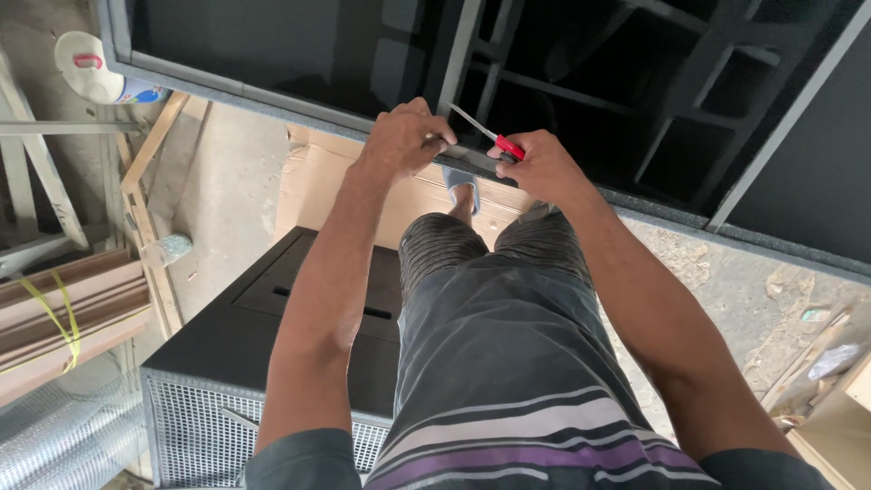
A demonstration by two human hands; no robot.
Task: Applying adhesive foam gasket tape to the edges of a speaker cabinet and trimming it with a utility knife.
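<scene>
With the left hand [399, 138] clamped on the big black cabinet's grey edge [272, 98] and the right hand [535, 163] gripping a red-handled knife [494, 138] just beside it, a slip could likely nick those fingers.

left hand [399, 138]: fingers curled, arm extended | right hand [535, 166]: fisted, arm extended
</scene>
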